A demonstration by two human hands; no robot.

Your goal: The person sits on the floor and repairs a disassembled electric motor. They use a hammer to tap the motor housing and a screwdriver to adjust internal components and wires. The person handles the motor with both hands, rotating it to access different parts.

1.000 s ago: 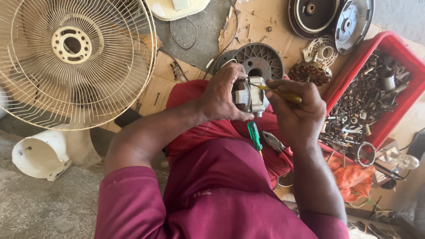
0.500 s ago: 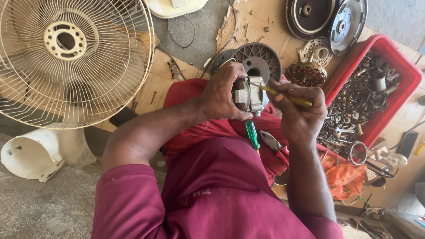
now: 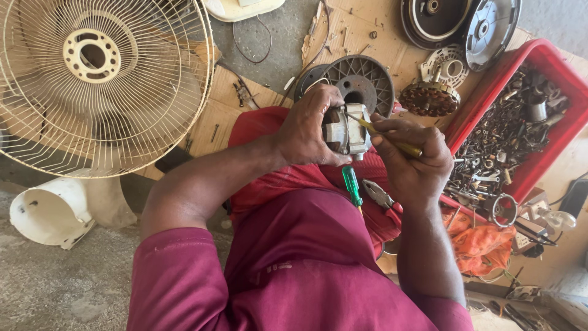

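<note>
Workshop floor, bare concrete with flattened cardboard (image 3: 367, 37) laid over it as a work surface, cluttered with fan parts. Left hand (image 3: 309, 125) wrapped tight round a small fan motor (image 3: 346, 130), grip closed on its metal body, held up in front of the chest over the lap. Right hand (image 3: 413, 162) closed on a yellow-handled screwdriver (image 3: 392, 140), tip reaching the top of the motor. Green-handled screwdriver (image 3: 351, 186) lying on the lap on red cloth (image 3: 263, 132), pliers (image 3: 378, 194) just beside it. Maroon shirt (image 3: 294, 270) filling the lower frame. Cream wire fan guard (image 3: 98, 79) at upper left, white plastic housing (image 3: 52, 211) below it on the concrete. Ribbed grey round cover (image 3: 361, 79) on the cardboard just beyond the hands, copper-wound stator (image 3: 430, 98) to its right, white perforated piece (image 3: 450, 64) above that. Two dark round fan covers (image 3: 459, 21) at the top edge. Red plastic tray (image 3: 542, 58) at right, full of screws, nuts and small metal bits. Orange plastic bag (image 3: 484, 245) below the tray, loose hardware near it. Thin wire loop (image 3: 251, 37) on the concrete near the top.
</note>
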